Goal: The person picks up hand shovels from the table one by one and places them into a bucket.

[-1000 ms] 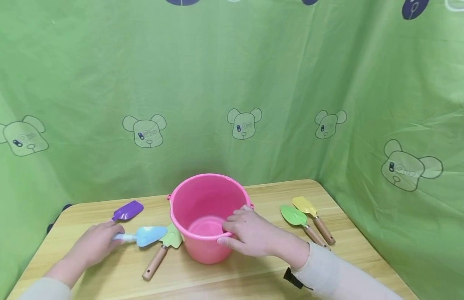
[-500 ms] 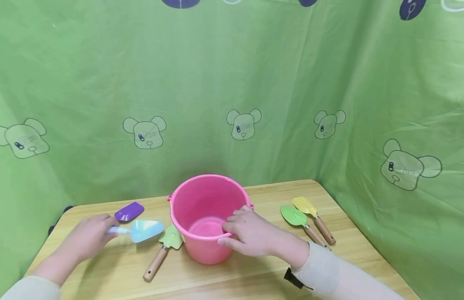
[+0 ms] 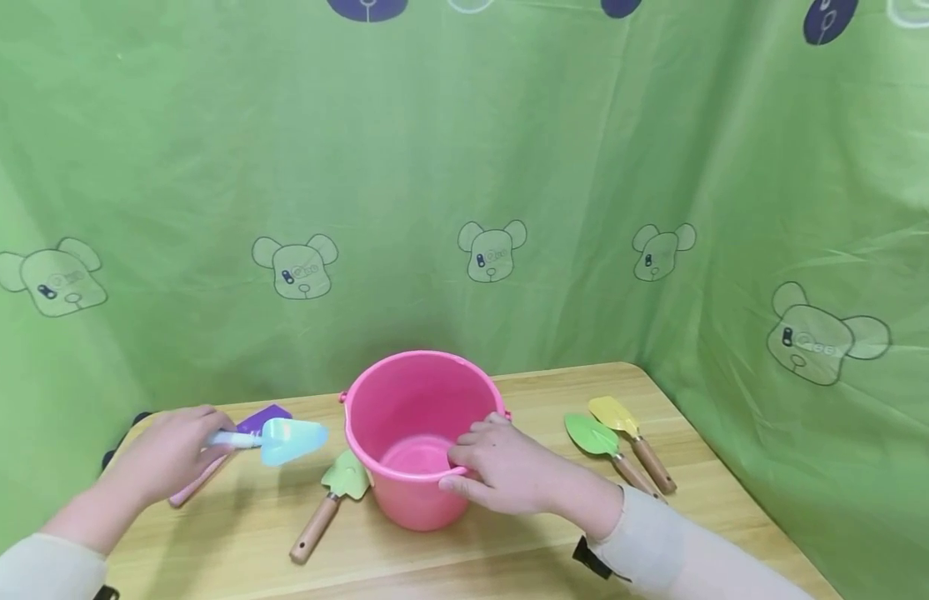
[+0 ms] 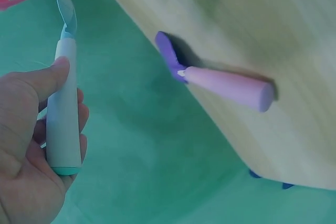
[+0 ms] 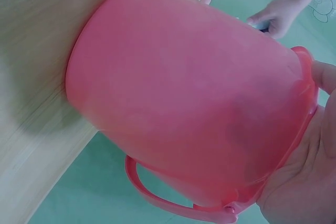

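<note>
My left hand [image 3: 167,454] grips the pale handle of a light blue toy trowel [image 3: 293,440] and holds it above the table, its blade pointing right. In the left wrist view the fingers wrap round the white handle [image 4: 63,114]. Below that hand lies a purple shovel [image 3: 263,418] with a pink handle [image 4: 226,85]. A pink bucket [image 3: 419,500] stands upright at mid-table. My right hand [image 3: 501,467] holds its near right rim, thumb outside and fingers over the edge. The inside that shows holds nothing.
A light green trowel [image 3: 346,477] with a wooden handle lies against the bucket's left side. To the right lie a green trowel [image 3: 593,435] and a yellow shovel [image 3: 614,415]. Green curtain [image 3: 404,167] surrounds the wooden table [image 3: 404,575] behind and at both sides.
My left hand has lifted the light blue trowel up from the table and moved it slightly left and away, now over the purple shovel. The right hand stays on the bucket rim.
</note>
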A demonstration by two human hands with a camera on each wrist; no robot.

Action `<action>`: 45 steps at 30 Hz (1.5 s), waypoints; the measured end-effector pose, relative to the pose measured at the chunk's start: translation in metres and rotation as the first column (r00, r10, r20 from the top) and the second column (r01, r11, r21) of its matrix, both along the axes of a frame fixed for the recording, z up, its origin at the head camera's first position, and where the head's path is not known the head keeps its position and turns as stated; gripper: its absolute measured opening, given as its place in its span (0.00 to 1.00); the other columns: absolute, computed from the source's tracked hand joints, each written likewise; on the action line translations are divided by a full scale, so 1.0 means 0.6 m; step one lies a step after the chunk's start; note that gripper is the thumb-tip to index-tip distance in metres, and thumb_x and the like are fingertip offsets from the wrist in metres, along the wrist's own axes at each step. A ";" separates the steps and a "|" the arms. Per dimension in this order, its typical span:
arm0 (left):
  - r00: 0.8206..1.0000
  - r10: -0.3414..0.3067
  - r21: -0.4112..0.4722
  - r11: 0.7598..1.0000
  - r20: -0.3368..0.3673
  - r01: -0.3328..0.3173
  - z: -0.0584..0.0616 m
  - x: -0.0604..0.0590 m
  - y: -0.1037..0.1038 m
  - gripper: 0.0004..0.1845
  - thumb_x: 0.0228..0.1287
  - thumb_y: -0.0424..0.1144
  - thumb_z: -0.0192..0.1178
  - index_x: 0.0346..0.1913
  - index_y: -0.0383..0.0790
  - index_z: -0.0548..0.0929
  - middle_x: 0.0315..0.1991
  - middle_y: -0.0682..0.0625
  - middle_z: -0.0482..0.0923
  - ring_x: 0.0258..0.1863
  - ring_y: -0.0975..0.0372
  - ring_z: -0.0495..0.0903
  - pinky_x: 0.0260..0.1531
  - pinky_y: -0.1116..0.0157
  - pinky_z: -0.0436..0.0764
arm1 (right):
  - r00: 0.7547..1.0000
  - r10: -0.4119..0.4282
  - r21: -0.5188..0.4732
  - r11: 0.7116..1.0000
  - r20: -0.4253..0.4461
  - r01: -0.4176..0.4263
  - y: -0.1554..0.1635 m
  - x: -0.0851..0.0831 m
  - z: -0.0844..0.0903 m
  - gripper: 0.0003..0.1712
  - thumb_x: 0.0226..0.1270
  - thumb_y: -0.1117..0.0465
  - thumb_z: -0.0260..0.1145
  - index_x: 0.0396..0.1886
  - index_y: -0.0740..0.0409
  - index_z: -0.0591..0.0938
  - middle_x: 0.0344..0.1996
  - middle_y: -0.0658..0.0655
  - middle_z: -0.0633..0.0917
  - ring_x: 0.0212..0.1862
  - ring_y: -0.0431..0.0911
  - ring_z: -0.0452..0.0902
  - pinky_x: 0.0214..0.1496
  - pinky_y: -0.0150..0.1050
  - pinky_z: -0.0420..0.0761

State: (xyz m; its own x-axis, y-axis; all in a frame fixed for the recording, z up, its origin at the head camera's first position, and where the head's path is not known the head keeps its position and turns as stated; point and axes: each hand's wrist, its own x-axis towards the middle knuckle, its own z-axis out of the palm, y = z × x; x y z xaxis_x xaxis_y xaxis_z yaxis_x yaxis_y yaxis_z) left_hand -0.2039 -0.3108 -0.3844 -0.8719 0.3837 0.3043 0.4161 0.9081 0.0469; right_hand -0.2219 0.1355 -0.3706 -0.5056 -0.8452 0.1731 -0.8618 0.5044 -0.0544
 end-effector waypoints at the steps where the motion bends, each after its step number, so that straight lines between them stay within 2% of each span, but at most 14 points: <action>1: 1.000 0.001 -0.001 1.000 -0.001 -0.001 0.004 -0.001 0.000 0.10 0.55 0.37 0.74 0.38 0.41 0.86 0.33 0.54 0.81 0.31 0.57 0.81 0.37 0.50 0.80 | 1.000 -0.002 0.003 1.000 0.003 0.002 0.000 0.000 0.000 0.24 0.77 0.36 0.47 0.25 0.40 0.73 0.22 0.38 0.67 0.32 0.37 0.63 0.45 0.38 0.63; 5: 1.000 0.002 0.011 1.000 -0.001 -0.002 0.024 -0.005 0.001 0.10 0.55 0.36 0.73 0.39 0.40 0.86 0.36 0.51 0.83 0.35 0.54 0.82 0.41 0.46 0.79 | 1.000 -0.003 0.010 1.000 0.011 0.003 -0.003 0.000 0.001 0.24 0.78 0.35 0.47 0.25 0.40 0.73 0.22 0.37 0.68 0.32 0.37 0.63 0.46 0.38 0.63; 10: 0.999 -0.028 0.021 0.999 -0.021 0.028 0.049 -0.010 0.007 0.11 0.54 0.36 0.74 0.40 0.39 0.86 0.37 0.48 0.84 0.36 0.51 0.83 0.42 0.44 0.78 | 1.000 0.005 0.001 1.000 -0.002 -0.005 -0.003 0.001 0.003 0.24 0.78 0.36 0.48 0.25 0.41 0.74 0.22 0.38 0.68 0.32 0.37 0.63 0.45 0.38 0.63; 16: 0.997 -0.061 -0.012 0.998 -0.046 0.061 0.077 -0.011 0.014 0.11 0.54 0.36 0.74 0.39 0.38 0.86 0.37 0.47 0.84 0.35 0.51 0.83 0.40 0.44 0.79 | 1.000 0.003 0.003 1.000 -0.001 -0.003 -0.002 0.003 0.005 0.24 0.77 0.36 0.48 0.25 0.41 0.73 0.22 0.38 0.67 0.31 0.37 0.63 0.45 0.38 0.63; 31: 0.994 -0.068 -0.030 0.997 -0.083 0.066 0.135 -0.011 0.026 0.10 0.57 0.37 0.72 0.40 0.37 0.86 0.36 0.48 0.84 0.33 0.54 0.82 0.37 0.48 0.81 | 1.000 0.009 0.000 1.000 -0.005 -0.009 -0.003 0.001 0.003 0.24 0.77 0.35 0.47 0.25 0.41 0.73 0.22 0.38 0.67 0.32 0.37 0.62 0.45 0.38 0.62; 39: 0.994 -0.066 -0.014 0.998 -0.083 0.065 0.158 -0.011 0.040 0.10 0.58 0.37 0.72 0.42 0.38 0.86 0.37 0.48 0.84 0.35 0.54 0.82 0.39 0.48 0.80 | 1.000 0.002 0.002 1.000 0.000 -0.002 -0.002 0.001 0.002 0.23 0.77 0.35 0.48 0.26 0.41 0.73 0.22 0.38 0.67 0.32 0.38 0.63 0.45 0.38 0.63; 45: 0.993 -0.089 0.014 0.996 -0.072 0.090 0.165 -0.010 0.059 0.10 0.58 0.35 0.72 0.42 0.37 0.86 0.37 0.48 0.84 0.35 0.53 0.83 0.38 0.49 0.82 | 1.000 0.002 0.000 1.000 -0.008 -0.002 -0.003 0.001 0.002 0.21 0.77 0.38 0.52 0.25 0.41 0.73 0.21 0.38 0.67 0.31 0.38 0.62 0.45 0.38 0.63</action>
State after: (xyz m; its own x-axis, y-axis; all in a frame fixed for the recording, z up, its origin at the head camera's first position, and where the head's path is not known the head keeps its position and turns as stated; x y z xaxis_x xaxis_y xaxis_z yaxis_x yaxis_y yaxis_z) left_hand -0.2097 -0.2751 -0.2855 -0.8101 0.4536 0.3714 0.4987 0.8663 0.0297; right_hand -0.2212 0.1337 -0.3693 -0.5022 -0.8464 0.1771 -0.8634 0.5023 -0.0475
